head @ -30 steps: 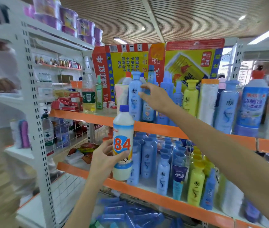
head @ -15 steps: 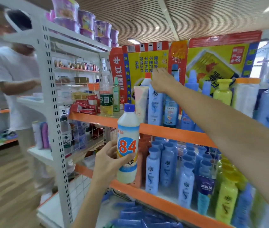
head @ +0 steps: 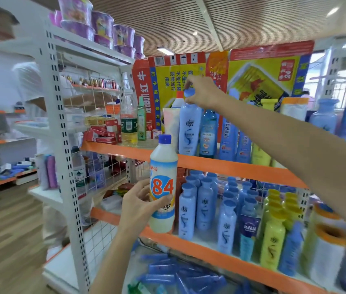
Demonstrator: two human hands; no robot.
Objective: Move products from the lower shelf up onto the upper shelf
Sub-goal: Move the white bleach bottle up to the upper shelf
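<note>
I'm in a shop aisle, wood-slat ceiling (head: 252, 22) overhead, plank floor (head: 4, 240) down to my left. The white rack (head: 62, 145) fills my view, its shelves edged in orange. The upper shelf (head: 221, 166) runs across at chest height, backed by big red-and-yellow cartons (head: 263, 73); the lower shelf (head: 210, 251) sits beneath, crowded with rows of blue bottles (head: 205, 204) and yellow bottles (head: 272, 245) to the right of them. Purple tubs (head: 102, 26) line the top of the rack.

My right arm stretches up and forward, and my right hand (head: 204, 90) pinches the cap of a tall blue bottle (head: 189, 126) standing on the upper shelf, fingers closed around the top. My left arm comes up from below, elbow bent; my left hand (head: 140, 206) wraps the white 84 bottle (head: 162, 185) at its label, holding it upright in front of the shelves' edges, between the two levels, blue cap near the upper shelf's orange lip.
</note>
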